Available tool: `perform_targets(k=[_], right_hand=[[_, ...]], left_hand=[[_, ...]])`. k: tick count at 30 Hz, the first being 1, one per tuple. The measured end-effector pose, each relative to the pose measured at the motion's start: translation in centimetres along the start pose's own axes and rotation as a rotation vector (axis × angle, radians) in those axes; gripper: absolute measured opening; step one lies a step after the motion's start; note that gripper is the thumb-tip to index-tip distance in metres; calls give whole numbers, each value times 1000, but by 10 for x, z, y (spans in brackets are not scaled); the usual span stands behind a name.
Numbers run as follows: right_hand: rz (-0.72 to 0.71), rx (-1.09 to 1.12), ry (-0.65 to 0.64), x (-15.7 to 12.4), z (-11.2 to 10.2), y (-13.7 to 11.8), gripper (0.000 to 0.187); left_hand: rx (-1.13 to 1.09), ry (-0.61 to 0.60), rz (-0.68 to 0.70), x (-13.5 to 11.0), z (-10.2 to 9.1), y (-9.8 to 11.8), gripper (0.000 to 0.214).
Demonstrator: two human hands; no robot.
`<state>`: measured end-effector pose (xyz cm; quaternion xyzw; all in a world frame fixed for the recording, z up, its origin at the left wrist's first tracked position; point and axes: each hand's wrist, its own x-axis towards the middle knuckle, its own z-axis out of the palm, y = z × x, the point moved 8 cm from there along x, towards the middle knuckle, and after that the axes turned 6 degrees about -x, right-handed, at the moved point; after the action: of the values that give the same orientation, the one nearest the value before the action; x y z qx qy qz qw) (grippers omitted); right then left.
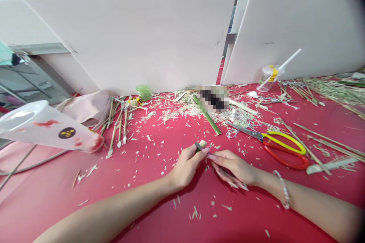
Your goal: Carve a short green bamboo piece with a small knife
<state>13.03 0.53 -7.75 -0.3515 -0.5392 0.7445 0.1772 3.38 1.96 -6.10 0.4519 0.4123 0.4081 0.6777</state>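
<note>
My left hand is closed around a short green bamboo piece, whose pale cut end sticks up past the fingers. My right hand rests just to its right on the red table, fingers curled, long nails touching the left hand's fingertips; a dark thin tool seems to lie under its fingers, but I cannot make it out. A bracelet circles my right wrist. Pale bamboo shavings lie scattered around both hands.
Scissors with yellow and red handles lie right of the hands. A long green bamboo stick lies behind. Sharpened sticks lie at left beside a toppled plastic cup. White boards wall the back; another cup with a straw stands at the right.
</note>
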Motion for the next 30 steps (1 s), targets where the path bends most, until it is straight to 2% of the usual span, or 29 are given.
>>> perform_targets(k=[11,24,30], right_hand=[[-20,26,44,-1,-2,-3,48],[-49,27,71,-1,-5,-1,45],[-137,20,172,-4,-5,-6,48]], left_hand=[[192,-28,104,5,-2,5,38],[316,-33,102,6,-4,10,48],[333,55,120,6,-6,11,53]])
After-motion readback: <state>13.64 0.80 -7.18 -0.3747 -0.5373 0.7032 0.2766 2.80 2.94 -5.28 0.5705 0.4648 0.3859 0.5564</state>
